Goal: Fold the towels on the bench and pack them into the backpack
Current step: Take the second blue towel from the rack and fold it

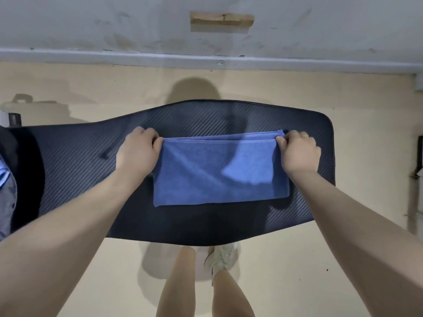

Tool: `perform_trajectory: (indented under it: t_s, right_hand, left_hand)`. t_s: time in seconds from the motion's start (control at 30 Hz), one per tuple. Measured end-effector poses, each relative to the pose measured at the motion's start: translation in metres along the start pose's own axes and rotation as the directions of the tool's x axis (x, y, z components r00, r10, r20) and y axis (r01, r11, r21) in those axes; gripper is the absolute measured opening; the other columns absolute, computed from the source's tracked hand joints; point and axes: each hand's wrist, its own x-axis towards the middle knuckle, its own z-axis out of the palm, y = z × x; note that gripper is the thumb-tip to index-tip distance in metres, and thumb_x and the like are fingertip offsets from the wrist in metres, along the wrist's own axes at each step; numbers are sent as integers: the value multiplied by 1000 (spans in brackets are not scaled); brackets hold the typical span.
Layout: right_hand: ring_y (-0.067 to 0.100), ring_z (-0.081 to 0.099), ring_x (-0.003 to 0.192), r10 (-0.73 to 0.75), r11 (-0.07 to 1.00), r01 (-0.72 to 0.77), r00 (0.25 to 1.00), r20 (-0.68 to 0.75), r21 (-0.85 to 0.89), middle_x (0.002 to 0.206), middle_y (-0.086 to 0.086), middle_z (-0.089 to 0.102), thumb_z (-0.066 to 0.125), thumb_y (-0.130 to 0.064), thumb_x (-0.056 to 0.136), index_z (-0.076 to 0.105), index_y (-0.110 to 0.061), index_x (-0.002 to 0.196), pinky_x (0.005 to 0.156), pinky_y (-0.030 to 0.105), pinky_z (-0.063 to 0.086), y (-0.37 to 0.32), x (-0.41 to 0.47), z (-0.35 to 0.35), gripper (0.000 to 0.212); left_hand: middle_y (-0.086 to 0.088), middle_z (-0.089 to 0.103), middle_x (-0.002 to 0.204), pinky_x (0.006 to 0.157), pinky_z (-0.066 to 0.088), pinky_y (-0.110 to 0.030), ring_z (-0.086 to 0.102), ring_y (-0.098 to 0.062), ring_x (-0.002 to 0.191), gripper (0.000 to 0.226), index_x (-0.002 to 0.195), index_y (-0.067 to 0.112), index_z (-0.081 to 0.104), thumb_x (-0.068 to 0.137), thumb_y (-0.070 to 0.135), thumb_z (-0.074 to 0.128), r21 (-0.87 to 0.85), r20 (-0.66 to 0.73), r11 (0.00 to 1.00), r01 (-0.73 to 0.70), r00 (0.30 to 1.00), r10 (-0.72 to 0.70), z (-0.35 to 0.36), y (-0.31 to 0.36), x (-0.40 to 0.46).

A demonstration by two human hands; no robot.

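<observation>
My left hand (137, 149) pinches the far left corner of the blue towel (219, 172); my right hand (298, 151) pinches the far right corner. The towel lies folded in half, edges aligned, at the centre of the desk (73, 161). Remaining, as I judge: further folds, then packing. A dark bag-like item (13, 170) at the left end is possibly the backpack.

Bare back room, maybe a home gym corner or garage.
A padded black bench (297, 138) with carbon-weave vinyl stands on a plain cream floor (68, 282); at twelve o'clock, a stained, patchy wall (91, 24) with a pale blue skirting (137, 57).
</observation>
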Motion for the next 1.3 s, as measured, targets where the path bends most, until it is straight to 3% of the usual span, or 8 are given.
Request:
perform_trajectory:
  t_s: [0.23,0.33,0.5,0.67,0.87,1.03,1.13,1.3]
  right_hand:
    - [39,43,127,-556,787,575,818,-145,223,136,21,48,49,-22,85,52,2,125,107,46,35,-70,-62,35,47]
    - [32,57,116,-692,721,693,717,-86,-26,127,15,59,43,-24,80,61,-4,117,97,48,46,-81,-76,71,46]
    - [26,51,104,-484,873,478,826,-287,-98,107,10,65,52,-11,82,61,-10,107,99,41,31,-53,-45,70,27]
    - [37,53,101,-396,909,377,914,-84,-178,100,16,61,53,-19,86,61,-6,103,107,40,13,-23,-14,26,23]
    - [35,47,101,-436,883,454,887,150,-121,104,14,59,49,-17,92,56,-7,103,92,40,32,-5,9,-8,16]
    - [36,46,109,-320,929,309,947,-26,-202,113,18,56,43,-11,92,55,-6,109,97,42,30,-20,17,-3,21]
    - [38,44,123,-530,847,512,834,-151,-145,124,18,56,48,-12,81,58,-5,111,107,45,16,-47,-17,20,32]
    - [24,22,135,-767,625,762,640,50,-169,146,9,40,33,-42,85,31,-15,139,108,46,14,-67,-80,74,60]
  left_hand:
    - [-24,47,136,105,21,-38,35,-31,124,54,129,-3,37,84,26,39,146,10,826,-545,836,549,50,18,-39]
    - [-26,34,143,113,4,-31,20,-30,133,68,137,-4,22,87,40,35,119,47,883,-454,891,452,70,12,-47]
    - [-26,22,148,112,7,-36,13,-32,136,87,141,-5,16,89,64,17,155,95,918,-366,930,355,75,6,-47]
    - [-24,18,150,113,0,-36,10,-32,138,97,144,-1,13,82,74,11,164,129,925,-344,937,325,71,8,-46]
    - [-22,7,153,112,-11,-33,1,-30,139,102,146,16,8,67,75,33,103,136,924,-368,926,353,68,8,-45]
    - [-24,16,151,112,-11,-33,6,-31,137,95,144,8,12,74,69,31,141,42,954,-263,965,260,74,12,-47]
    - [-23,20,150,112,-10,-32,8,-30,137,92,143,3,12,78,65,30,151,-10,966,-210,977,214,77,15,-46]
    - [-23,26,148,113,-7,-31,14,-30,136,74,142,-1,16,87,48,29,163,-100,962,-219,966,237,83,14,-45]
